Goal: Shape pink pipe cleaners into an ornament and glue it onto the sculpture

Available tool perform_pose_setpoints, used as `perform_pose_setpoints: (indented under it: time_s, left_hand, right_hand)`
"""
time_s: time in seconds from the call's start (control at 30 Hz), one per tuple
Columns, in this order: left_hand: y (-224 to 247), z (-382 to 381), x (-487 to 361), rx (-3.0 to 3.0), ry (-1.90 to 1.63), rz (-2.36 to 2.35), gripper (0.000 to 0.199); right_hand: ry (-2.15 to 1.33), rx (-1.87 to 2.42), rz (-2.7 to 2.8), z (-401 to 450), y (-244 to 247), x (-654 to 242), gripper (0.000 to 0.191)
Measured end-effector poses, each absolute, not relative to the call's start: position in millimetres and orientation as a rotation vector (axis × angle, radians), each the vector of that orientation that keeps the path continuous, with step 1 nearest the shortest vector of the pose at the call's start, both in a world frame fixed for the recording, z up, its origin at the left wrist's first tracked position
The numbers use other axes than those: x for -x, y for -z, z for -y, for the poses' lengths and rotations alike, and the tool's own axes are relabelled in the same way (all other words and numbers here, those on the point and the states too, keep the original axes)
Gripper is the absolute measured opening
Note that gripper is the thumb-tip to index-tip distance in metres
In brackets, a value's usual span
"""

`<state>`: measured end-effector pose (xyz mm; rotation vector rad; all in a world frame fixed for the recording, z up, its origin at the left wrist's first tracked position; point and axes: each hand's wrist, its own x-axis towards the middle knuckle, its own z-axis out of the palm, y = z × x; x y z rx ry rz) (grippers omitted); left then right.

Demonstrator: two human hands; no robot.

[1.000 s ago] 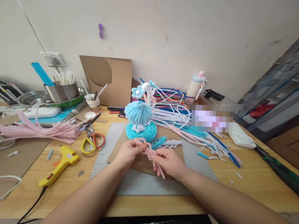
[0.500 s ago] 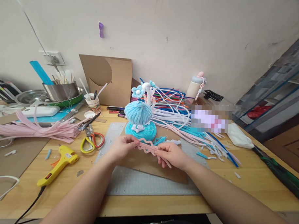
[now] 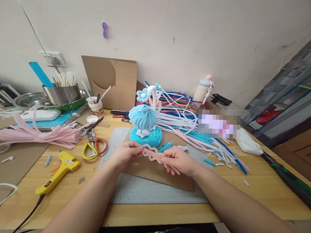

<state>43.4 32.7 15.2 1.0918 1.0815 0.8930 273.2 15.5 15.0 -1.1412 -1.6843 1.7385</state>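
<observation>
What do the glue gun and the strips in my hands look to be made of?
The glue gun: probably hard plastic, smooth yellow with a slight sheen. The pink strips, between left hand and right hand: likely fuzzy pipe cleaners, matte and holding zigzag bends; a wire core would be hidden.

Table (image 3: 131, 214): light wood grain. Landmark = grey mat (image 3: 155, 195), flat, front-centre. Left of mat: yellow glue gun (image 3: 58, 173), scissors (image 3: 93, 134) with one yellow and one orange handle, light-blue offcut (image 3: 48, 160), small grey scrap (image 3: 82, 180). Further left of mat: brown sheet (image 3: 23, 169). Behind mat: dark pens (image 3: 120, 113), plus long fuzzy stems (image 3: 179, 122) in white, blue and pink, running past its right side. Right of mat: white offcut (image 3: 246, 183), white pouch (image 3: 247, 143) farther back.
</observation>
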Motion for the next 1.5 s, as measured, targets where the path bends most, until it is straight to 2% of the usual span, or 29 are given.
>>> perform_pose_setpoints:
  time_s: [0.2, 0.37, 0.67, 1.0, 1.13, 1.3, 1.37, 1.5]
  left_hand:
    - [-24, -31, -45, -1.149, -0.93, -0.969, 0.025]
    - [-27, -19, -61, -1.076, -0.9, -0.701, 0.049]
    - [-12, -13, -71, -0.795, -0.942, -0.633, 0.026]
    - [-9, -13, -70, -0.766, -0.916, -0.642, 0.027]
    - [-11, -13, -70, -0.767, -0.927, -0.612, 0.021]
    - [-13, -12, -72, -0.792, -0.887, -0.599, 0.03]
    - [-13, -12, -73, -0.826, -0.899, -0.626, 0.025]
    - [-13, -11, -76, -0.842, -0.919, -0.658, 0.023]
  right_hand:
    - [-1.794, 1.124, 1.524, -18, -7, -271, 0.026]
    - [-1.915, 1.023, 1.378, -12, -7, -267, 0.029]
    - [-2.0, 0.954, 1.295, -4, -6, -260, 0.03]
    - [-1.762, 1.05, 1.458, -1, -5, -258, 0.029]
    - [-1.717, 1.083, 1.499, 1, -8, -256, 0.028]
    - [-1.558, 1.125, 1.573, 3, -7, -255, 0.026]
    - [-1.504, 1.158, 1.598, 4, -6, -254, 0.027]
    - [-1.584, 1.176, 1.567, 5, -5, -253, 0.028]
